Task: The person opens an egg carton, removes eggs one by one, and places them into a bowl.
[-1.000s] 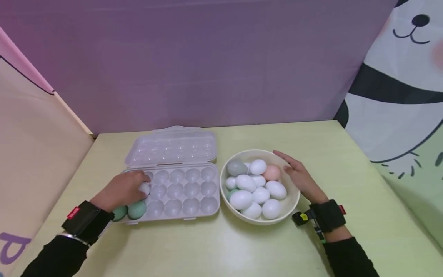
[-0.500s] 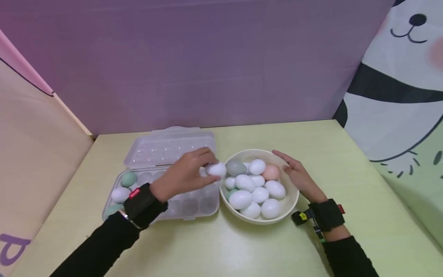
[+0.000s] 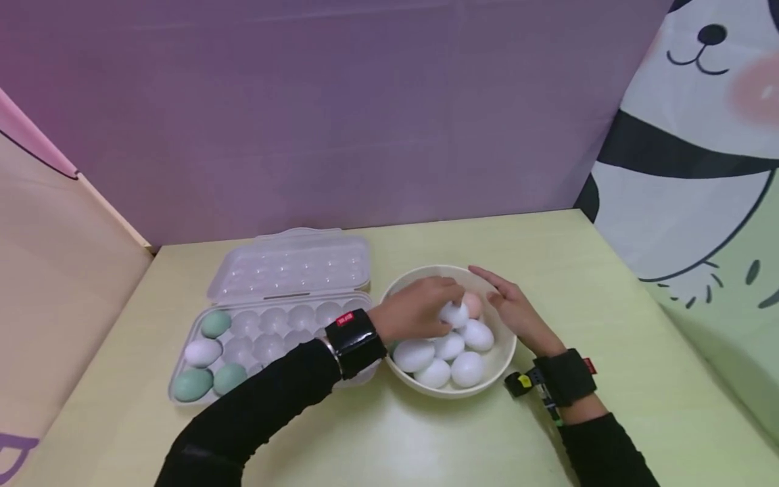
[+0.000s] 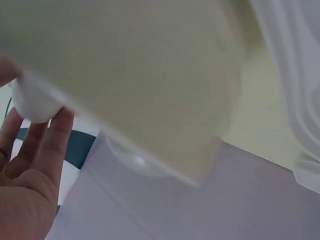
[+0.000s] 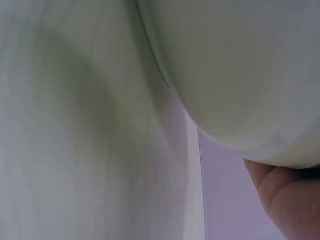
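Note:
My left hand (image 3: 420, 308) reaches over the cream bowl (image 3: 498, 341) and pinches a white egg (image 3: 454, 315) between thumb and fingers. That egg (image 4: 34, 102) also shows at the fingertips in the left wrist view. Several white eggs (image 3: 468, 368) and a pink egg (image 3: 473, 304) lie in the bowl; my left hand hides its left part. My right hand (image 3: 517, 308) rests at the bowl's right rim, fingers extended. Left of the bowl, an egg carton (image 3: 273, 319) holds green eggs (image 3: 193, 384) and a white egg (image 3: 203, 352) at its left end.
The carton's clear lid (image 3: 292, 264) lies folded back behind it. Bowl and carton stand close together on a pale wooden table (image 3: 389, 439). A purple cloth (image 3: 341, 122) hangs along the back edge, with a panda-print cloth (image 3: 688, 223) on the right.
My left hand has carried a white egg rightward from the carton's second column to over the bowl. My right hand has stayed at the bowl's rim.

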A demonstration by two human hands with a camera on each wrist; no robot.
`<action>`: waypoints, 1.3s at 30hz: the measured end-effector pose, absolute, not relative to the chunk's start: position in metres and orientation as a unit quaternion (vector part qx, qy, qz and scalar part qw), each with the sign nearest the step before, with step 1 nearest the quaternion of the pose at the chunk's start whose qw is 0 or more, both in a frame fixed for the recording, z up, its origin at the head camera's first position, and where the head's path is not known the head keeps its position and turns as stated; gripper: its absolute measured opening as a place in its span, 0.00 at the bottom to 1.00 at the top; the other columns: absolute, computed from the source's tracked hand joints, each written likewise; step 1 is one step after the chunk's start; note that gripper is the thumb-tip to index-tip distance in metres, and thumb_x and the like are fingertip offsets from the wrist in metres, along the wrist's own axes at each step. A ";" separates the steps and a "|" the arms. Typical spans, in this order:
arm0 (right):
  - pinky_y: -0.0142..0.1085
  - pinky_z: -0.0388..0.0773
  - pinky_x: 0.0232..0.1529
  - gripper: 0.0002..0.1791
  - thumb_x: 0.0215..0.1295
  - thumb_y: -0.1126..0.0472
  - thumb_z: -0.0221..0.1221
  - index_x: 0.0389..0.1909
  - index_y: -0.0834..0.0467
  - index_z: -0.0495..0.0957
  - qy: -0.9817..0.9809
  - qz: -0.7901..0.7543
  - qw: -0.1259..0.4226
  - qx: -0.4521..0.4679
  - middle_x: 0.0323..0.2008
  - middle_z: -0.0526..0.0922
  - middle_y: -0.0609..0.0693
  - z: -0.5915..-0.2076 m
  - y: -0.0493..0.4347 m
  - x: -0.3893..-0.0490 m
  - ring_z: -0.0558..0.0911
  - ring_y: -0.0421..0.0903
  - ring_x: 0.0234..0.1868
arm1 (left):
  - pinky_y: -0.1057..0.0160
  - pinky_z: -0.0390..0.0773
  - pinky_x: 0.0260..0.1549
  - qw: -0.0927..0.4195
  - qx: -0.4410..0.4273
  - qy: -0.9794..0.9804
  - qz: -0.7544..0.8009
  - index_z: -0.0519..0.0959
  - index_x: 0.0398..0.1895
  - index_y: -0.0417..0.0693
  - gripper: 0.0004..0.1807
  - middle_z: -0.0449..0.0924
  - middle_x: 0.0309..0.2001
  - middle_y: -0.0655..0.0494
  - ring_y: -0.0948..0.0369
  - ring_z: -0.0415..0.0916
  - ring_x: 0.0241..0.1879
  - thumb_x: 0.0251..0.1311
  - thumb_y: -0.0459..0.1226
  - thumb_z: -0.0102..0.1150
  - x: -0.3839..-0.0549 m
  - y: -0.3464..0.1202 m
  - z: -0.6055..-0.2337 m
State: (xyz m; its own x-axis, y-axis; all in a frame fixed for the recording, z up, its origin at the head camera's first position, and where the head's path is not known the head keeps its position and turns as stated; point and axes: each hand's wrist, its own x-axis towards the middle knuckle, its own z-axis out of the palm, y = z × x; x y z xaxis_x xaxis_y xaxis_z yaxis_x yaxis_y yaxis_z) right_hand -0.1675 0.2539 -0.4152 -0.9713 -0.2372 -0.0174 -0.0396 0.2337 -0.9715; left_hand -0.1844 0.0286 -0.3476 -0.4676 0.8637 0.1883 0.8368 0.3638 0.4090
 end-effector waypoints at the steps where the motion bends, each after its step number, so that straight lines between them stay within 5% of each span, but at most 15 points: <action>1: 0.28 0.70 0.51 0.28 0.71 0.71 0.36 0.72 0.57 0.57 0.783 -0.611 0.080 -0.088 0.71 0.57 0.59 -0.415 0.254 -0.168 0.62 0.56 0.66 | 0.72 0.70 0.37 0.033 0.515 0.826 0.227 0.78 0.41 0.42 0.17 0.75 0.36 0.57 0.63 0.71 0.35 0.46 0.30 0.70 -0.184 0.031 -0.348; 6: 0.38 0.68 0.57 0.28 0.72 0.70 0.35 0.73 0.55 0.56 0.783 -0.610 0.086 -0.084 0.72 0.55 0.57 -0.414 0.255 -0.168 0.61 0.55 0.67 | 0.69 0.71 0.42 0.022 0.506 0.844 0.177 0.78 0.51 0.47 0.23 0.77 0.42 0.57 0.63 0.73 0.41 0.49 0.34 0.69 -0.185 0.039 -0.352; 11: 0.51 0.57 0.63 0.28 0.72 0.71 0.36 0.72 0.56 0.57 0.788 -0.603 0.080 -0.091 0.72 0.54 0.57 -0.415 0.253 -0.168 0.57 0.55 0.69 | 0.64 0.71 0.43 -0.017 0.499 0.861 0.095 0.82 0.48 0.54 0.19 0.79 0.42 0.60 0.62 0.73 0.43 0.50 0.42 0.70 -0.183 0.044 -0.357; 16: 0.52 0.57 0.64 0.28 0.71 0.71 0.35 0.72 0.58 0.57 0.789 -0.602 0.075 -0.095 0.71 0.55 0.58 -0.416 0.251 -0.168 0.57 0.55 0.69 | 0.61 0.71 0.44 -0.022 0.487 0.870 0.075 0.80 0.51 0.54 0.21 0.78 0.46 0.59 0.60 0.72 0.48 0.53 0.48 0.67 -0.177 0.030 -0.349; 21: 0.51 0.57 0.64 0.29 0.70 0.71 0.35 0.72 0.59 0.57 0.783 -0.611 0.075 -0.095 0.70 0.57 0.59 -0.416 0.250 -0.167 0.58 0.55 0.68 | 0.56 0.72 0.46 -0.058 0.456 0.879 0.125 0.80 0.52 0.50 0.19 0.78 0.48 0.56 0.58 0.72 0.51 0.58 0.46 0.63 -0.171 -0.019 -0.335; 28: 0.54 0.53 0.65 0.29 0.71 0.71 0.36 0.72 0.58 0.57 0.788 -0.604 0.075 -0.090 0.71 0.57 0.58 -0.414 0.250 -0.167 0.56 0.54 0.69 | 0.51 0.76 0.39 -0.128 0.362 0.915 0.123 0.81 0.46 0.45 0.17 0.80 0.45 0.50 0.52 0.77 0.45 0.53 0.39 0.68 -0.175 -0.134 -0.332; 35: 0.55 0.52 0.65 0.28 0.71 0.70 0.36 0.72 0.58 0.56 0.799 -0.590 0.076 -0.086 0.71 0.57 0.58 -0.411 0.251 -0.165 0.55 0.55 0.70 | 0.44 0.76 0.33 -0.101 0.238 0.966 0.027 0.81 0.43 0.36 0.17 0.80 0.39 0.42 0.45 0.76 0.40 0.50 0.35 0.68 -0.164 -0.235 -0.338; 39: 0.55 0.54 0.65 0.28 0.71 0.70 0.35 0.72 0.59 0.55 0.796 -0.594 0.079 -0.088 0.70 0.58 0.58 -0.411 0.249 -0.165 0.56 0.55 0.69 | 0.51 0.76 0.29 -0.018 0.215 0.975 0.062 0.83 0.34 0.41 0.12 0.80 0.29 0.52 0.53 0.75 0.31 0.49 0.40 0.70 -0.153 -0.257 -0.347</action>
State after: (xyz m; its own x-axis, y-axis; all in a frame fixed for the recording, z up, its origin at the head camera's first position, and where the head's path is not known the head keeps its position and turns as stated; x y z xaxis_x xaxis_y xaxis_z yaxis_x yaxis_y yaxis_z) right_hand -0.1649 0.2492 -0.4115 -0.9719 -0.2346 -0.0210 -0.0468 0.2797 -0.9589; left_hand -0.1530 -0.2574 -0.3471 -0.9073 0.4161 0.0606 0.4205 0.9003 0.1127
